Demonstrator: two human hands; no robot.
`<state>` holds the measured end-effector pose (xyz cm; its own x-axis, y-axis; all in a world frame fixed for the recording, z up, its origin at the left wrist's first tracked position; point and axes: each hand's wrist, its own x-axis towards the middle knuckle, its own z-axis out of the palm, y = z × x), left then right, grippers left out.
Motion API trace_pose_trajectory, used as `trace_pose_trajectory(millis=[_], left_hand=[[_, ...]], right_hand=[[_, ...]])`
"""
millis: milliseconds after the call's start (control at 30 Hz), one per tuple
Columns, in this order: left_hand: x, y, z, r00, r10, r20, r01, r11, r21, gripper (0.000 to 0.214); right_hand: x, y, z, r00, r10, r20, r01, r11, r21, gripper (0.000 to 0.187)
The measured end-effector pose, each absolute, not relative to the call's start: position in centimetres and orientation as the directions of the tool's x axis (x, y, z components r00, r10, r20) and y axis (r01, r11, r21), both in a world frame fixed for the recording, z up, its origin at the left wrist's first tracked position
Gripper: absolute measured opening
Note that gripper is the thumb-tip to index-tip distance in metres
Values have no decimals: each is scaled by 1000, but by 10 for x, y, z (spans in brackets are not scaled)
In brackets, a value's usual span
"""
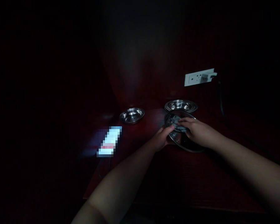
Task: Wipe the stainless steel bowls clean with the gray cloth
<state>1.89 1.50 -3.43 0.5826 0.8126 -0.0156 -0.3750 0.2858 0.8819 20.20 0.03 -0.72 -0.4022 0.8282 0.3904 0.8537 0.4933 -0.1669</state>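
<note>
Head view: the left hand (161,138) grips a metal plate (185,141) at its left edge, thumb over the rim and the other fingers running beneath. The right hand (198,132) is laid over the plate from the right, fingers bent slightly and resting on a grey cloth (174,121) pressed against the inner face; whether those fingers close around the cloth or only bear on it cannot be told. The plate is tilted, above the right part of a dark red table (163,186). Directly behind it stand shiny metal dishes (180,106), seemingly nested; contact between them and the plate cannot be determined. Left of these, well apart, a single metal bowl (132,115) sits upright. Nearer the viewer and further left lies a lit screen (109,141), its content pixelated, with a thin cord (100,168) below it. On the rear wall, to the right, a white socket panel (192,79) carries a plug (208,76), from which a dark cable (221,99) hangs. Lighting is poor; the outer areas are unreadable.
</note>
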Motion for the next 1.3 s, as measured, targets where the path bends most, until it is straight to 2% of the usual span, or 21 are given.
trace_pose_trajectory(millis=[200,400,533,733,833,1167,1300], left_hand=[[20,12,-33,553,833,-17,-385,273,882,54],[19,10,-32,531,847,-19,-373,253,893,54],[19,13,-35,520,854,-1,-384,234,893,51],[19,15,-35,519,854,13,-377,215,901,52],[19,14,-34,499,866,17,-380,201,903,52],[21,13,-31,511,859,40,-415,206,886,52],[20,15,-33,519,855,12,-417,241,877,59]], right_hand=[[205,0,-1,-301,906,298,930,349,-119,28],[203,-6,0,-318,918,236,934,347,-90,32],[202,-11,4,-378,917,126,902,395,-171,24],[201,-13,9,-540,842,20,732,481,-482,21],[199,-15,10,-587,810,10,661,486,-571,20],[194,-18,11,-637,770,35,580,509,-636,19],[195,-17,11,-634,772,36,598,519,-611,22]])
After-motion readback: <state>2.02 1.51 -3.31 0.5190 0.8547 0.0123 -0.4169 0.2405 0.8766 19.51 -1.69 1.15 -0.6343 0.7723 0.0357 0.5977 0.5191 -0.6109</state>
